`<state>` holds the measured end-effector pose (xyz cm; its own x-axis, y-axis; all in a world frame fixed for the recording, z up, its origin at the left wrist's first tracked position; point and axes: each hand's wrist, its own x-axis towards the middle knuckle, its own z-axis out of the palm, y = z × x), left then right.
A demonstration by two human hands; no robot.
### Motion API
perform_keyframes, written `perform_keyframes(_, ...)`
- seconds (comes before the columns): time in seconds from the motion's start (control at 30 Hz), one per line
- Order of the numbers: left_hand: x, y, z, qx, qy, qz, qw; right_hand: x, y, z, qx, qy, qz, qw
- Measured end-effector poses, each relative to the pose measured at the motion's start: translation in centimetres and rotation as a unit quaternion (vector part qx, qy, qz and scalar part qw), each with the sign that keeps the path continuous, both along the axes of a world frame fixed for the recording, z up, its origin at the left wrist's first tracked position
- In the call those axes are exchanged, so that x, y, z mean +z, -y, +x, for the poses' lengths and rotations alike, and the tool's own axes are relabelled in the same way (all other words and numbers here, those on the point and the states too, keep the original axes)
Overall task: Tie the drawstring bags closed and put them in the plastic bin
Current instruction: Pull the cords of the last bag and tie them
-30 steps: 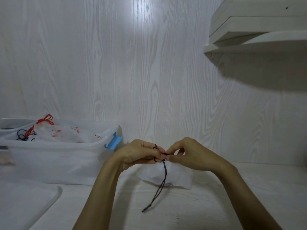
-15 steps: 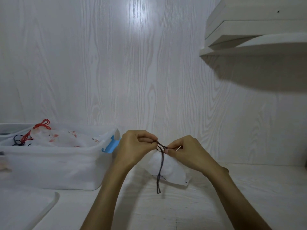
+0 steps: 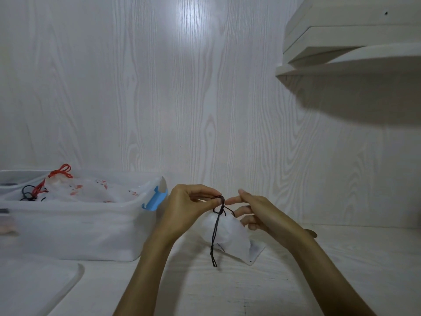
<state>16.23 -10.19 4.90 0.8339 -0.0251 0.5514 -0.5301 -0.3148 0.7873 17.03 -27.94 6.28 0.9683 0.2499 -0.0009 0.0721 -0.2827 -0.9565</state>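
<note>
Small white drawstring bag (image 3: pixel 227 234), thin and slightly translucent, puffed in the middle, faint print low on its front, one flat corner touching the pale wood-grain worktop (image 3: pixel 319 270). Gathered at the neck by a dark drawstring (image 3: pixel 216 233), looped at the top, two strands hanging straight down the front to knotted ends. Held up between both hands, just right of the plastic bin (image 3: pixel 75 233). Left hand (image 3: pixel 189 210): thumb and forefinger pinching the cord loop at the neck. Right hand (image 3: pixel 255 210): forefinger and thumb tips at the same loop, other fingers loosely curled behind the bag. In the bin: white bags with red print, red and black cords.
</note>
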Motion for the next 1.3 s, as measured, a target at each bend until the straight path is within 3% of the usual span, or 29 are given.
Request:
perform_keyframes(0.2, 0.0, -0.2, 0.0, -0.007, -0.001, -0.001, 1.0, -0.5, 0.0, -0.1, 0.04, 0.105, -0.044, 0.993)
perform_keyframes(0.33, -0.2, -0.8, 0.1, 0.013, -0.009, 0.017, 1.0, -0.9, -0.3, 0.1, -0.017, 0.164, -0.033, 0.986)
perform_keyframes(0.5, -0.1, -2.0, 0.2, 0.086, -0.015, 0.111, 0.99, -1.9, -1.0, 0.9, -0.105, 0.27, -0.209, 0.934)
perform_keyframes(0.7, 0.2, -4.1, -0.1, 0.138, -0.041, 0.131, 0.981, -1.9, 0.8, 1.6, -0.126, 0.27, -0.222, 0.928)
perform_keyframes(0.87, 0.4, -3.9, 0.0, 0.183, -0.054, 0.173, 0.966, -2.1, 1.1, 1.8, -0.132, 0.277, -0.298, 0.904)
perform_keyframes(1.07, 0.3, -3.4, 0.4, 0.177, -0.096, 0.211, 0.957, -2.4, 1.3, 1.6, -0.158, 0.316, -0.411, 0.84)
perform_keyframes(1.13, 0.4, -3.8, 0.6, 0.177, -0.125, 0.226, 0.95, -2.5, 1.2, 1.8, -0.136, 0.303, -0.397, 0.856)
perform_keyframes(1.23, 0.9, -4.6, 0.3, 0.129, -0.226, 0.239, 0.935, -2.4, 1.7, 2.0, -0.031, 0.19, -0.28, 0.94)
perform_keyframes(1.3, 1.5, -4.8, -0.3, 0.09, -0.322, 0.236, 0.912, -2.6, 2.1, 2.3, 0.0, 0.129, -0.236, 0.963)
